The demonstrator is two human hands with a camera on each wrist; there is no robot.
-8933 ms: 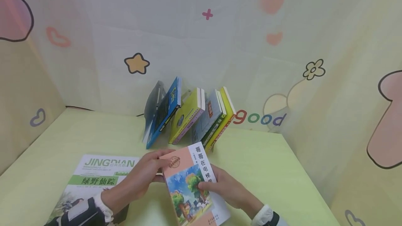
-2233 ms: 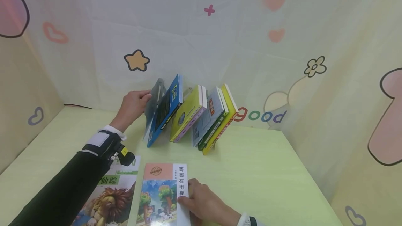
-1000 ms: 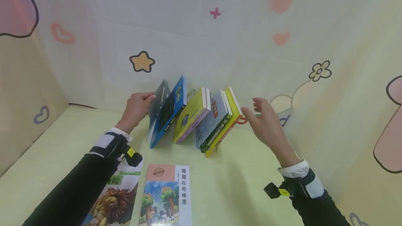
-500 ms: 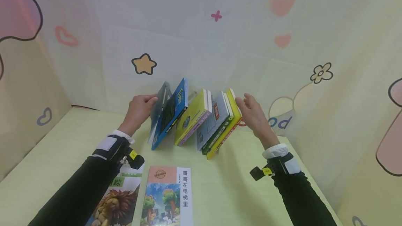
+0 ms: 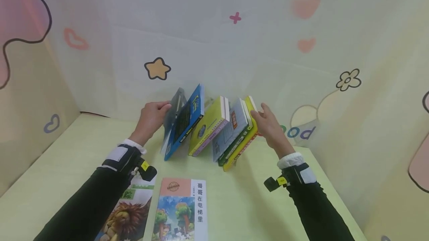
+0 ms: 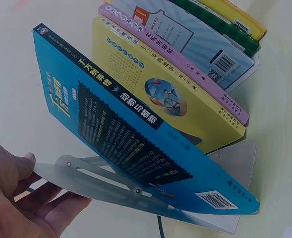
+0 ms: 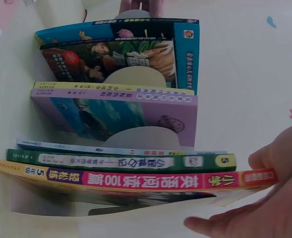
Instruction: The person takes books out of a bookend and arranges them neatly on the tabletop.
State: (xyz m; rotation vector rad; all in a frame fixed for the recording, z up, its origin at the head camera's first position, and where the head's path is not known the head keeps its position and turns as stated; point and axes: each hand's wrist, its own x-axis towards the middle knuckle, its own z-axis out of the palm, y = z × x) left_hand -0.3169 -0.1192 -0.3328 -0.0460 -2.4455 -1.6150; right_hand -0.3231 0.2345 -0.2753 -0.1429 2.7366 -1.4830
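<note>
A grey metal book rack (image 6: 106,186) stands near the back wall, its books leaning to the right. My left hand (image 5: 151,120) pinches the upper edge of the rack's left end panel, beside a blue book (image 5: 197,108). At the other end, my right hand (image 5: 270,127) is at the upper corner of a yellow book (image 7: 136,178). In the right wrist view its thumb and fingers stand on either side of that corner and the end panel, with a gap visible below the panel; firm contact cannot be told. A green book (image 7: 126,161) and yellow-and-purple books (image 5: 209,127) lean between.
A pink-and-white paperback (image 5: 177,211) lies flat on the pale table (image 5: 238,211) at the front. Left of it lies a book with a lion cover (image 5: 125,218), partly under my left sleeve. A patterned cloth wall (image 5: 207,54) rises behind the rack.
The pink-and-white paperback was held in both hands and now lies on the table. My left hand went to the rack's left panel; my right hand let go and moved up to its right end.
</note>
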